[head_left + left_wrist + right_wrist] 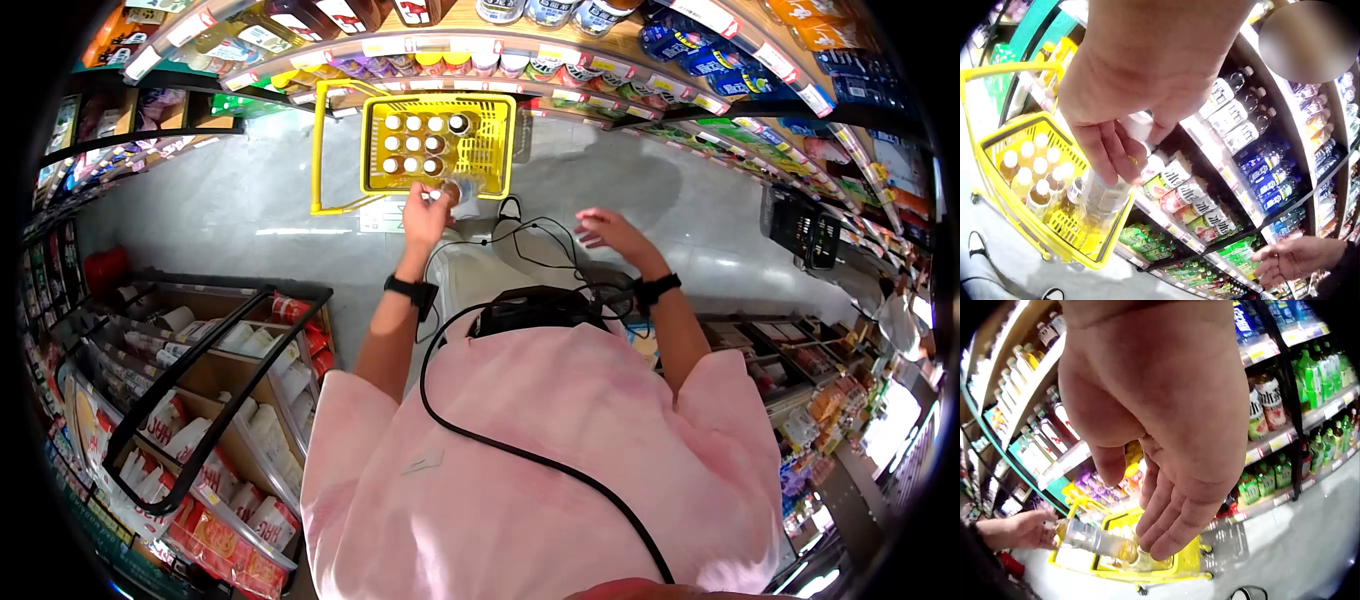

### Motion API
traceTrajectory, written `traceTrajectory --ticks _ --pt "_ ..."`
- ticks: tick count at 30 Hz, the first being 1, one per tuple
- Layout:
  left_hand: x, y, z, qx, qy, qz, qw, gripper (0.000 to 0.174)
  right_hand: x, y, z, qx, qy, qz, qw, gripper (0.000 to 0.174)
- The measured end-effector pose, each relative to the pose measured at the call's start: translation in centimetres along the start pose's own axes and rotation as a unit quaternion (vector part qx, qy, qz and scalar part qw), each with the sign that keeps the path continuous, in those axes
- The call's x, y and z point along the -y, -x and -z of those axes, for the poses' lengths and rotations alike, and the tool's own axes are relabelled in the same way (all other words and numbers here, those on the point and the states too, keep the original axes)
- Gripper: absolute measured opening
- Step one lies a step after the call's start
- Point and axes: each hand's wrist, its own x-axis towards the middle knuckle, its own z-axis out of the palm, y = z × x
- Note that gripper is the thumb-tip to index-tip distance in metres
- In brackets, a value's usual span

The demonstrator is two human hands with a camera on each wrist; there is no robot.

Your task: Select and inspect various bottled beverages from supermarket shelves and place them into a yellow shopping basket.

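My left hand point(428, 215) grips a clear plastic bottle point(1102, 194) by its capped end, over the near right corner of a yellow shopping basket point(511, 150). In the right wrist view, the held bottle point(1094, 537) is tilted nearly sideways, with a pale label and yellowish contents. Several white-capped bottles point(413, 144) stand in rows inside the basket, filling its left and middle. One bottle with a darker neck point(460, 125) stands at their far right. My right hand point(615, 232) hangs in the air right of the basket, fingers loosely extended, holding nothing.
Ahead, store shelves carry drink bottles point(1235, 119) and green-packed bottles point(1266, 478). The basket's yellow handle point(318, 150) rises on its left. A display rack point(215, 400) stands behind left, a black basket point(800, 228) at right. Black cables point(530, 455) run across my shirt.
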Motion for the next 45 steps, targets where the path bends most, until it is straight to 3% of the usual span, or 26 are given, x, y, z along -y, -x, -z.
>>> traceTrajectory --ticks 3,5,8,12,13,15,18,21,22,23,24,26,28,29,30,31,33,34,35,37,38,39,40,41,43,45 --pt "1.8 -5.6 -3.1 -0.055 0.065 0.107 0.991 0.029 -6.3 1.7 -2.2 0.027 -0.077 -0.079 0.994 0.037" --pt "0.4 -6.0 -4.0 -0.070 0.059 0.126 0.988 0.028 -7.0 2.3 -3.8 -0.010 -0.016 -0.076 0.997 0.038" --pt "3.4 -10.9 -7.0 -0.067 0.006 0.154 0.986 0.021 -9.7 1.9 -6.1 -0.008 0.036 -0.087 0.996 0.037" --pt "10.7 -17.7 -10.2 -0.036 0.083 0.194 0.977 0.017 -9.2 3.2 -7.2 -0.027 0.167 -0.070 0.983 0.033" --pt "14.9 -20.4 -11.3 -0.029 0.084 0.189 0.978 0.019 -9.1 3.6 -6.8 -0.023 0.172 -0.077 0.982 0.033" --pt "19.0 -23.7 -12.3 -0.024 -0.021 0.155 0.987 0.026 -9.2 3.8 -6.7 -0.082 0.043 -0.079 0.993 0.029" --pt "30.6 -31.8 -15.0 -0.026 0.007 0.146 0.989 0.028 -9.4 3.2 -6.6 -0.112 -0.040 -0.105 0.987 0.027" --pt "24.5 -28.4 -14.0 -0.052 -0.107 0.079 0.990 0.029 -9.0 3.4 -6.7 -0.128 -0.070 -0.102 0.984 0.026" --pt "20.3 -26.4 -13.0 0.002 0.012 0.144 0.989 0.034 -9.0 3.5 -6.5 -0.122 -0.069 -0.094 0.986 0.026" --pt "17.2 -24.9 -12.0 0.022 0.100 0.134 0.986 0.039 -9.1 3.7 -6.4 -0.135 -0.069 -0.083 0.985 0.026" --pt "21.3 -25.5 -11.9 0.077 0.190 -0.059 0.977 0.039 -9.3 3.6 -6.2 -0.127 -0.067 -0.082 0.986 0.026" --pt "18.4 -25.0 -10.9 0.081 -0.033 -0.067 0.994 0.041 -7.6 3.3 -5.7 -0.122 -0.033 -0.066 0.990 0.027" --pt "16.5 -24.2 -9.7 0.053 -0.278 -0.165 0.945 0.044 -7.1 2.3 -5.0 -0.131 -0.061 -0.042 0.989 0.027" --pt "11.2 -20.5 -8.5 0.151 -0.231 0.168 0.947 0.052 -6.6 1.4 -4.2 -0.127 -0.085 -0.054 0.987 0.027" --pt "17.7 -20.4 -7.9 0.059 -0.247 -0.101 0.962 0.062 -5.2 1.0 -3.6 -0.131 -0.112 -0.040 0.984 0.026" --pt "12.8 -16.0 -5.7 0.055 -0.279 -0.124 0.951 0.023 -4.1 0.8 -2.8 -0.134 -0.138 -0.029 0.981 0.026" --pt "14.8 -15.0 -2.2 0.127 -0.266 -0.129 0.947 0.046 -3.5 -0.8 -0.6 -0.137 -0.139 0.007 0.981 0.031" --pt "16.6 -14.0 -0.8 0.105 -0.219 -0.101 0.965 0.042 -1.9 -1.1 0.4 -0.130 -0.123 0.031 0.983 0.033" --pt "13.3 -11.0 1.7 0.138 -0.337 -0.013 0.931 0.039 0.9 -1.3 1.1 -0.120 -0.104 0.056 0.986 0.036" --pt "15.1 -8.1 6.7 0.165 -0.432 -0.258 0.848 0.032 9.8 1.3 0.3 -0.058 -0.066 0.133 0.987 0.037" --pt "17.8 -6.4 9.0 0.123 -0.315 -0.288 0.896 0.028 13.7 2.2 -0.3 -0.012 -0.059 0.192 0.980 0.037" --pt "16.3 -3.4 10.6 0.157 -0.122 -0.029 0.980 0.025 17.7 3.0 -1.0 0.031 -0.052 0.250 0.966 0.038" --pt "15.4 -1.5 12.1 0.102 0.083 0.269 0.954 0.035 22.3 4.3 -1.6 0.057 -0.061 0.304 0.949 0.039" --pt "15.1 0.8 13.0 0.067 0.125 0.310 0.940 0.032 27.1 5.4 -2.3 0.079 -0.070 0.356 0.928 0.041" --pt "16.1 4.8 14.8 0.101 0.033 0.232 0.967 0.027 35.7 6.7 -3.1 -0.002 -0.086 0.482 0.872 0.051" --pt "17.1 7.7 16.0 0.168 -0.164 0.072 0.969 0.025 42.5 2.7 -1.8 -0.140 -0.085 0.614 0.772 0.063"
